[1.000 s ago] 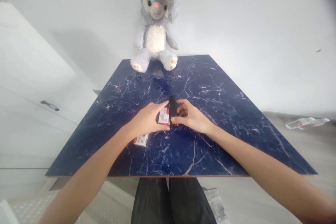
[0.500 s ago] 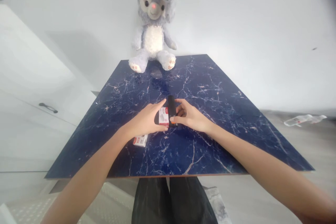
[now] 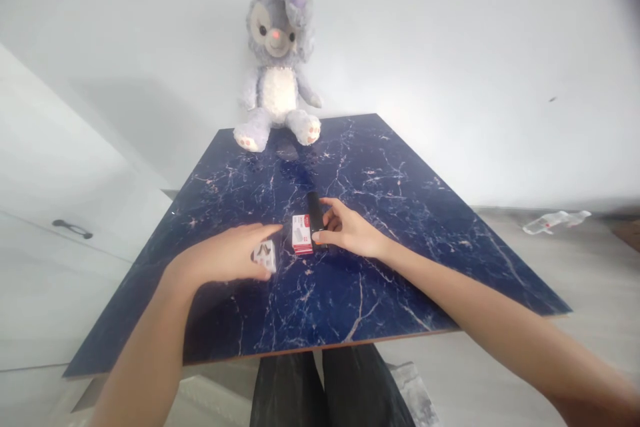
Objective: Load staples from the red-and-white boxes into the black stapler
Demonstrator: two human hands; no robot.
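My right hand (image 3: pixel 353 230) is closed on a black stapler (image 3: pixel 315 210) with a bit of orange at its near end; thumb and fingers hold its right side. Right against the stapler's left side lies a small white-and-red box (image 3: pixel 301 233) with a grey picture printed on top. My left hand (image 3: pixel 227 253) is spread around a second small white box (image 3: pixel 265 255) with dark printing. Its thumb and fingers are apart at the near and far sides of that box, and the palm hides part of it.
The dark blue marbled table (image 3: pixel 320 307) has its near edge by my legs. A grey plush toy (image 3: pixel 277 67) sits at the back against the wall. A clear plastic bottle (image 3: pixel 555 221) lies on the floor to the right. A white cabinet with a dark handle (image 3: pixel 73 229) stands left.
My left hand has left the white-and-red box beside the stapler and moved left to the second box. My right hand stays on the stapler. The whole view has shifted slightly.
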